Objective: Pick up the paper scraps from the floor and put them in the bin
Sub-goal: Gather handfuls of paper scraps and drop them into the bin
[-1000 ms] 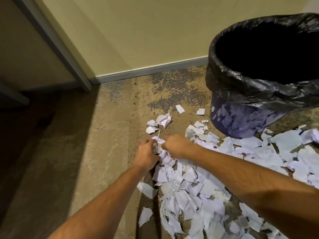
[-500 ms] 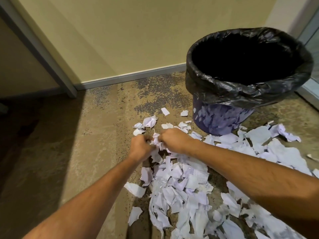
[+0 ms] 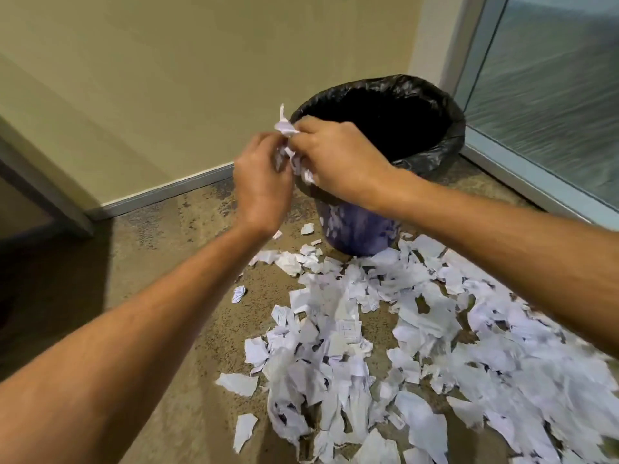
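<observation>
The left hand (image 3: 263,182) and right hand (image 3: 338,159) clasp a small wad of scraps (image 3: 288,142) between closed fingers at the near rim of the bin (image 3: 449,128), while most paper (image 3: 385,346) still litters the floor (image 3: 167,296), so the task looks barely begun.

Bin (image 3: 385,128) interior dark, contents unseen

2 hands (image 3: 294,169), 1 bin (image 3: 449,142), scraps (image 3: 351,346) too many to count

White paper scraps (image 3: 338,333), black-lined purple bin (image 3: 358,229), speckled tan floor (image 3: 174,262)
</observation>
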